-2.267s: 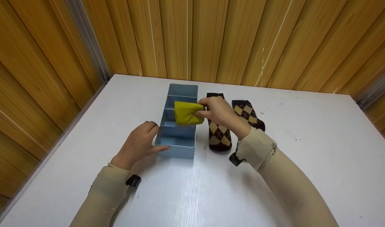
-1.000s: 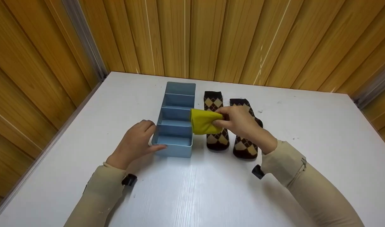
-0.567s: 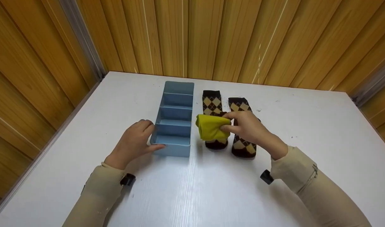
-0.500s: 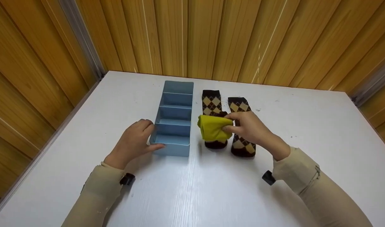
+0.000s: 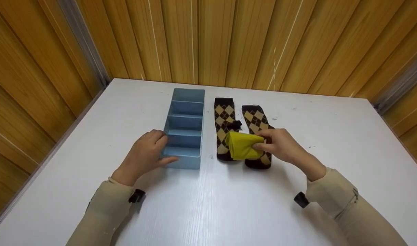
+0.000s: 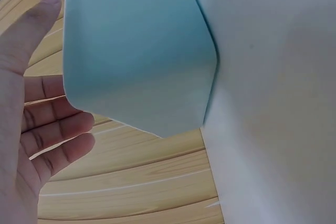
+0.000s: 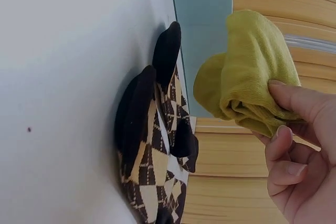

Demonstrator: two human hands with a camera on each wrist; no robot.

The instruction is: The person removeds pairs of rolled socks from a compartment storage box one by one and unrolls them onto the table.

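Note:
My right hand (image 5: 280,145) pinches a folded yellow sock (image 7: 257,66) by one end between thumb and fingers. The sock is held above two dark brown argyle socks, overlapping the near parts of both in the head view. The left argyle sock (image 5: 224,112) and the right argyle sock (image 5: 254,118) lie flat side by side. A blue divided storage box (image 5: 183,162) stands to their left, its compartments in a row. My left hand (image 5: 145,152) rests at the near left corner of the box, fingers at the left rim and thumb by the front wall.
All this sits on a white table (image 5: 208,212). Wood-patterned panels (image 5: 212,41) rise behind it and along its left side. Black wrist devices (image 5: 137,195) are worn at both sleeve cuffs.
My right hand has carried the yellow sock from over the box to the right and nearer, above the argyle socks. My left hand has stayed at the box corner.

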